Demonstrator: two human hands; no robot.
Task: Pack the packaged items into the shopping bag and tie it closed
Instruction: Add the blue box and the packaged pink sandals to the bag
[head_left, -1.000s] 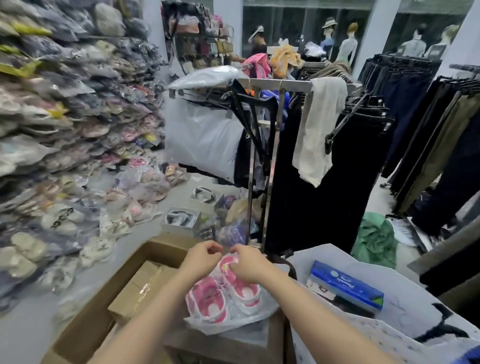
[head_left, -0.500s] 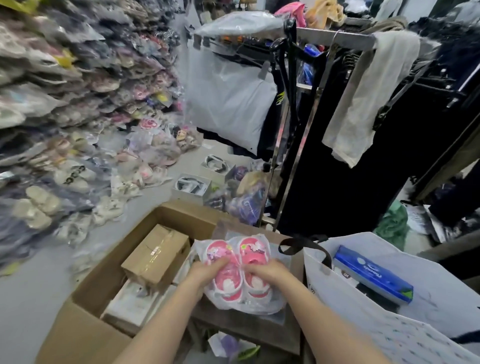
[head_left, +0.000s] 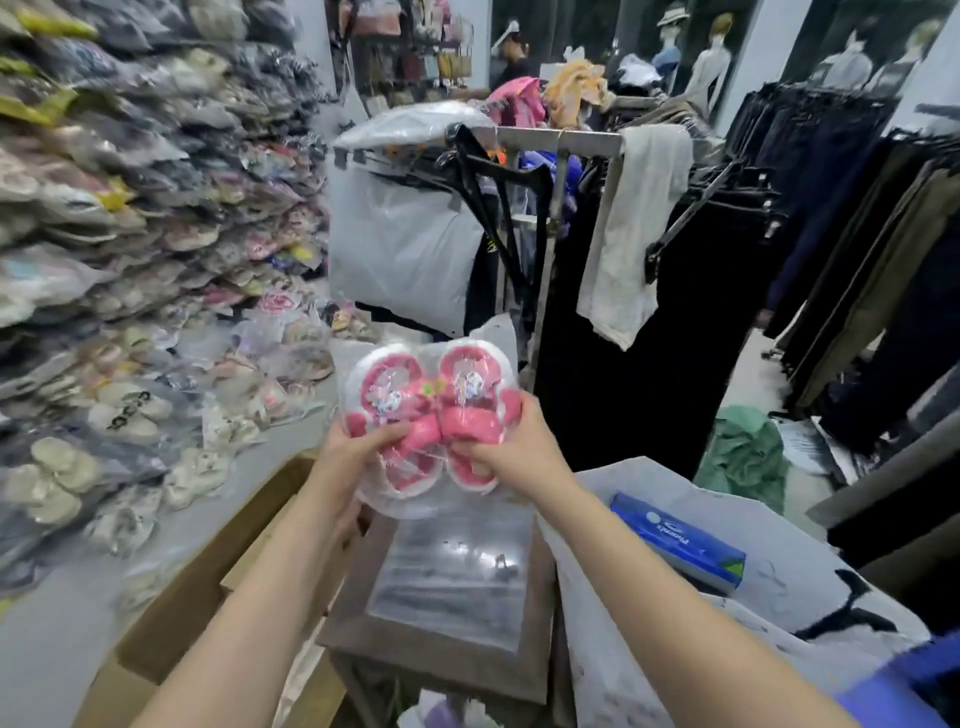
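A pair of pink children's sandals sealed in a clear plastic packet (head_left: 423, 395) is held up in the air in front of me. My left hand (head_left: 353, 447) grips its lower left side and my right hand (head_left: 511, 441) grips its lower right side. Below the packet a flat clear plastic bag (head_left: 452, 577) lies on a small brown stool (head_left: 363, 623). To the right a white shopping bag (head_left: 675, 519) stands open with a blue box (head_left: 675, 540) resting in it.
An open cardboard box (head_left: 197, 597) sits on the floor to the left of the stool. Stacks of bagged shoes (head_left: 130, 234) fill the left wall and spill onto the floor. A clothes rack (head_left: 561, 140) with dark garments stands just behind.
Both hands have lifted the sandal packet off the stool and raised it up in front of me. The clear bag beneath it is now uncovered.
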